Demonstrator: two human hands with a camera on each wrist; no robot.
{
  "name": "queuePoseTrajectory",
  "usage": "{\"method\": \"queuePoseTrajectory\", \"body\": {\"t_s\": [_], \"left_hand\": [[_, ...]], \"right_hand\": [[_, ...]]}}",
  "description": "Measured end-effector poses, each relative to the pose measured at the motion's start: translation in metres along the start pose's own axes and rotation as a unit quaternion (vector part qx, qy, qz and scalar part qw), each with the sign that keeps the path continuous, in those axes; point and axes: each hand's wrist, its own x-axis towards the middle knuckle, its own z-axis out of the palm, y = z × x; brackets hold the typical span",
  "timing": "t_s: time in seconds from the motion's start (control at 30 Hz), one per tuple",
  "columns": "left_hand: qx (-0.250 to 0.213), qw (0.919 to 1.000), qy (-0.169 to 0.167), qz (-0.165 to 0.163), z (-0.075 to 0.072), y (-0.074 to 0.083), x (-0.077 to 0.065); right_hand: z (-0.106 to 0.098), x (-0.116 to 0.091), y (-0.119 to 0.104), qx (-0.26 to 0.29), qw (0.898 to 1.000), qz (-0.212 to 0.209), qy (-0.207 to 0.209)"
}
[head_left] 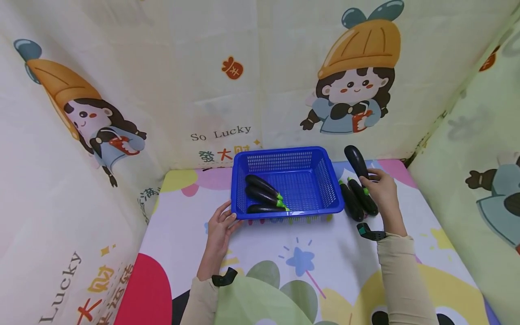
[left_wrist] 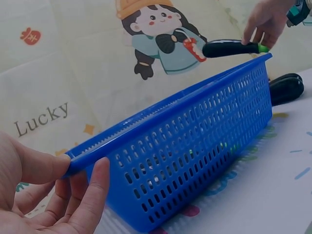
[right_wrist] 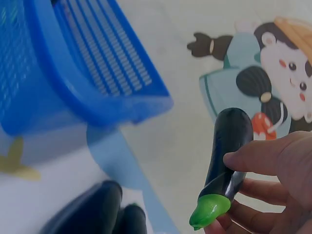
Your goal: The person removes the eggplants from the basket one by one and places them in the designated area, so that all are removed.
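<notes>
A blue plastic basket [head_left: 287, 214] stands on the table with three dark eggplants [head_left: 262, 195] lying at its left side. My left hand [head_left: 221, 228] grips the basket's front left corner, thumb on the rim and fingers under it, as the left wrist view shows. To the right of the basket my right hand [head_left: 379, 187] holds an eggplant [head_left: 355, 160] between thumb and fingers. In the right wrist view its green stem end [right_wrist: 210, 210] points down toward the lower left. Below this hand two more eggplants [head_left: 352, 203] lie side by side on the table.
A patterned cloth [head_left: 260, 253] covers the table. Printed fabric walls [head_left: 280, 90] rise behind it and on both sides. Black bands [head_left: 225, 277] are worn on both wrists.
</notes>
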Motion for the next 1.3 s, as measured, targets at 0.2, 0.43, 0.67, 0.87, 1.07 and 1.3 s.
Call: {"method": "queuePoseTrajectory", "body": {"t_s": [0.2,0.43,0.67,0.87,1.07,1.3], "left_hand": [[0.003,1.0,-0.003,0.003,0.0,0.0,-0.001],[0.003,1.0,-0.002,0.0,0.0,0.001,-0.002],[0.004,1.0,0.0,-0.001,0.0,0.001,-0.001],[0.004,1.0,-0.002,-0.003,0.0,0.001,-0.001],[0.003,1.0,-0.006,0.004,0.001,0.002,-0.002],[-0.004,1.0,-0.002,-0.003,0.001,0.001,-0.001]], "right_hand": [[-0.01,0.006,0.015,-0.006,1.0,0.014,-0.001],[-0.017,0.01,0.034,-0.025,1.0,0.01,0.008],[-0.022,0.012,0.049,-0.052,0.999,-0.002,0.009],[-0.025,0.014,0.062,-0.096,0.995,-0.005,-0.01],[-0.022,0.02,0.076,-0.111,0.993,-0.027,-0.008],[-0.02,0.026,0.094,-0.109,0.994,-0.007,-0.024]]}}
